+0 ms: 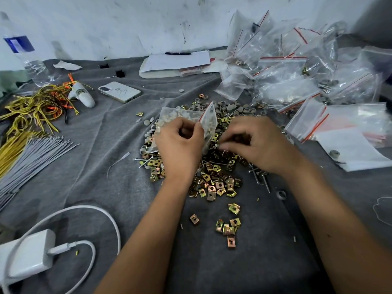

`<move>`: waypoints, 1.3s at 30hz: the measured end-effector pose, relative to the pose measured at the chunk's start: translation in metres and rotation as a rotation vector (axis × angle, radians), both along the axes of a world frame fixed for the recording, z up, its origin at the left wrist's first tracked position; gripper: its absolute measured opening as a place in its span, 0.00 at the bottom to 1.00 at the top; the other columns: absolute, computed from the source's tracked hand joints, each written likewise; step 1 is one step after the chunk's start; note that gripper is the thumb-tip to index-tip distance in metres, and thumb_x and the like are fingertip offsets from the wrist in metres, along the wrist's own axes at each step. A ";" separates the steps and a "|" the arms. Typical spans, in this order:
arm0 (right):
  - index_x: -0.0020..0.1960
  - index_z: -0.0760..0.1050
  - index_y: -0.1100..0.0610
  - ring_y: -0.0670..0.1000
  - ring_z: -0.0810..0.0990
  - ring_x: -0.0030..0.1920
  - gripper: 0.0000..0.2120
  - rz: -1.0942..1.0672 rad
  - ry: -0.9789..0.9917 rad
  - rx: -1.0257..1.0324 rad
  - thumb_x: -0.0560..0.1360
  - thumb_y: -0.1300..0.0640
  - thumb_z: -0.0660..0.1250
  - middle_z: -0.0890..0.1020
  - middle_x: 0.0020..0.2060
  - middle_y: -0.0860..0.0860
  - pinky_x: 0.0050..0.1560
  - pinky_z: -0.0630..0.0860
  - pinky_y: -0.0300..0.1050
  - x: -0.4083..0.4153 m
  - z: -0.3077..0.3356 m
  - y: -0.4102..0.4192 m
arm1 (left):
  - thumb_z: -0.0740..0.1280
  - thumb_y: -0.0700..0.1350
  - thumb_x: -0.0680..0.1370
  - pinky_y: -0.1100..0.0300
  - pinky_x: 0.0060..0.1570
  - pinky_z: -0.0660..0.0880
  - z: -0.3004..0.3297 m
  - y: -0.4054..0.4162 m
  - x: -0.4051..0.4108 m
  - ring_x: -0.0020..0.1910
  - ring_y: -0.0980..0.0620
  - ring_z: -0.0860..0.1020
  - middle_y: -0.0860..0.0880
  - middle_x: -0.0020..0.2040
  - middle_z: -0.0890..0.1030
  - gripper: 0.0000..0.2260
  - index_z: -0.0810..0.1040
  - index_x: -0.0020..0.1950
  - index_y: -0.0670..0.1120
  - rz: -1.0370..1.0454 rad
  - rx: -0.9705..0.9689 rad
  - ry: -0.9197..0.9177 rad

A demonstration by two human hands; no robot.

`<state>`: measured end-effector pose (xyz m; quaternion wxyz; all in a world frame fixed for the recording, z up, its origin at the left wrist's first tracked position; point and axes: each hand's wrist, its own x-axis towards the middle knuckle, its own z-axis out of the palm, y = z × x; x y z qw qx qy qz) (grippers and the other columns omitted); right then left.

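Pinches the small clear zip bag (186,116) by its red-striped mouth with the left hand (180,147), thumb and fingers curled round the film, just above the pile of brass-coloured clip nuts (214,185) on the grey cloth (110,134). Curls the right hand (256,143) beside the bag's open edge, fingertips (221,146) down among the hardware; cannot tell whether any piece is caught there, the pads being hidden behind the knuckles. Some pale small parts inside the bag, by the look of it. Judging the bag: thin, limp film, nearly weightless, slick, prone to folding shut and to sagging once loaded with metal. Best held at the stiffer zip strip, one side pinched to keep the mouth gaping, never by the soft belly. Judging the clip nuts: small, hard, light singly, sharp-edged, apt to hook together and to slip off fingertips; better gathered a few at a time than pressed flat. Likewise for the screws (257,177) at the pile's near right edge: thin, quick to roll, pointed enough to prick the film.
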<state>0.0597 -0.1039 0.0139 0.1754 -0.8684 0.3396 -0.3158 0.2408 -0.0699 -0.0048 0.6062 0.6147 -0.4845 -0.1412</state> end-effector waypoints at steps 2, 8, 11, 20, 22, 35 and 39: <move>0.52 0.86 0.55 0.43 0.82 0.45 0.06 -0.082 -0.219 -0.114 0.76 0.56 0.76 0.83 0.43 0.44 0.49 0.75 0.34 -0.001 0.003 0.001 | 0.73 0.39 0.77 0.70 0.29 0.71 -0.001 0.001 -0.001 0.29 0.61 0.76 0.56 0.31 0.80 0.10 0.81 0.37 0.50 -0.070 -0.005 -0.082; 0.54 0.86 0.55 0.43 0.81 0.46 0.08 -0.065 -0.125 -0.186 0.75 0.61 0.76 0.85 0.45 0.47 0.50 0.77 0.38 0.006 -0.001 0.001 | 0.74 0.40 0.78 0.64 0.35 0.75 -0.003 0.002 -0.004 0.33 0.58 0.79 0.54 0.33 0.81 0.06 0.83 0.41 0.45 -0.159 -0.036 -0.225; 0.58 0.86 0.55 0.43 0.83 0.50 0.13 -0.097 -0.071 -0.162 0.74 0.62 0.76 0.87 0.50 0.47 0.55 0.78 0.38 0.007 -0.004 0.001 | 0.74 0.40 0.78 0.71 0.34 0.71 -0.002 0.002 -0.003 0.33 0.60 0.78 0.58 0.33 0.79 0.08 0.81 0.40 0.49 -0.111 -0.049 -0.210; 0.51 0.84 0.53 0.45 0.81 0.44 0.06 -0.209 -0.096 -0.108 0.75 0.53 0.76 0.84 0.44 0.47 0.47 0.78 0.44 0.005 -0.003 0.002 | 0.74 0.41 0.77 0.72 0.29 0.65 0.004 0.003 -0.001 0.27 0.61 0.73 0.57 0.27 0.75 0.12 0.78 0.35 0.52 0.069 -0.061 -0.059; 0.54 0.84 0.51 0.49 0.79 0.48 0.11 -0.202 0.133 -0.050 0.74 0.48 0.76 0.81 0.48 0.47 0.50 0.77 0.50 0.007 -0.006 0.001 | 0.74 0.41 0.77 0.71 0.28 0.66 0.005 0.003 -0.001 0.27 0.61 0.74 0.57 0.27 0.75 0.11 0.79 0.36 0.51 0.065 -0.054 -0.059; 0.55 0.86 0.56 0.43 0.82 0.49 0.08 -0.097 -0.130 -0.185 0.77 0.58 0.75 0.86 0.49 0.48 0.53 0.77 0.37 0.008 -0.003 0.002 | 0.74 0.40 0.77 0.62 0.33 0.77 0.001 0.003 -0.003 0.31 0.57 0.81 0.53 0.32 0.83 0.06 0.85 0.40 0.45 -0.137 0.062 -0.142; 0.55 0.86 0.53 0.40 0.83 0.45 0.10 -0.152 -0.059 -0.095 0.74 0.58 0.77 0.87 0.47 0.47 0.50 0.77 0.32 0.010 -0.009 0.001 | 0.74 0.40 0.77 0.62 0.31 0.77 0.002 0.004 -0.003 0.29 0.57 0.80 0.53 0.30 0.82 0.08 0.83 0.37 0.46 -0.106 0.031 -0.116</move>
